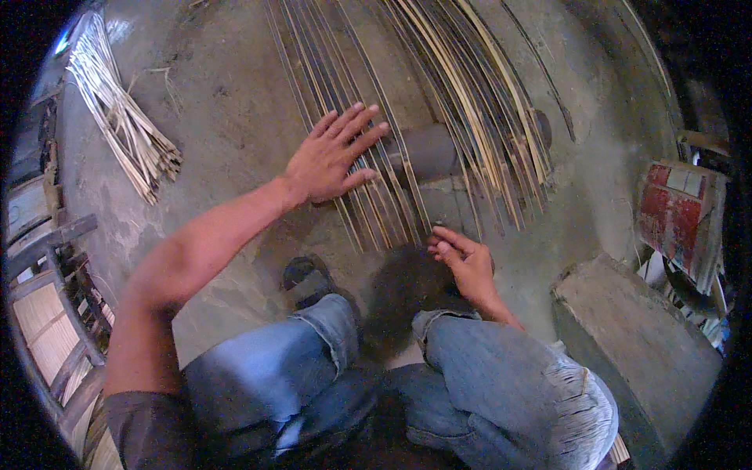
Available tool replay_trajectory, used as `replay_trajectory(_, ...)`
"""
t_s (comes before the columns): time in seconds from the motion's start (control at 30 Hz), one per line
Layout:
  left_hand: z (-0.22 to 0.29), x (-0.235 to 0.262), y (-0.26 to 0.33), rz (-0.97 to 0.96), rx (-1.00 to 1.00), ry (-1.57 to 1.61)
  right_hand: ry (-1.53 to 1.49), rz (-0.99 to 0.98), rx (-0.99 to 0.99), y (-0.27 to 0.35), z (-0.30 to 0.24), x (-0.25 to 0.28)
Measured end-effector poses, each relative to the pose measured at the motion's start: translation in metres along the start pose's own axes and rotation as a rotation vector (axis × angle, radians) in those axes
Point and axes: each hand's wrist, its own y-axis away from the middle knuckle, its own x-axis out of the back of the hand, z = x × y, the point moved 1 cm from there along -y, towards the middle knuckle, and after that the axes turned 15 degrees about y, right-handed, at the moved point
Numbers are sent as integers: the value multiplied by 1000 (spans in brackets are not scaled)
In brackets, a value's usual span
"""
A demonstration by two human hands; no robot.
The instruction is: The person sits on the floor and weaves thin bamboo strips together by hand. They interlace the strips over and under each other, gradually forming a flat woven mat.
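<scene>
My left hand [333, 153] lies palm down with its fingers spread across a left group of thin bamboo strips [398, 211]. These strips run side by side away from me over a dark, rounded log-like piece [431, 151]. Closed in a pinch, my right hand [468, 266] is at the near end of one strip, right of that group. Its fingertips partly hide the strip's end. A second, denser group of light and dark strips [470, 102] crosses the same dark piece farther right.
A bundle of pale split sticks [129, 129] lies on the floor [211, 86] at the far left. One dark strip [548, 74] lies apart at the upper right. On the right are a grey block [634, 321] and a worn red panel [674, 211]. Wooden framing [66, 313] lines the left edge.
</scene>
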Motion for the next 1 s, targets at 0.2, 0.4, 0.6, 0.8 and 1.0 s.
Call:
replay_trajectory(0.2, -1, 0, -2, -6, -14, -3, -38, 95, -77, -9, 7, -25)
replay_trajectory(0.4, -32, 4, 22, 274, 192, 42, 21, 1, 243, 3, -26, -26)
replay_trajectory(0.6, -62, 3, 45, 217, 293, 55, 47, -390, 37, 3, 3, -70)
replay_trajectory(0.8, -65, 0, 49, 282, 292, 95, -137, -334, -215, -17, 2, -89)
replay_trajectory(1.0, -59, 3, 46, 274, 306, 92, -277, -272, -262, -24, -4, -101)
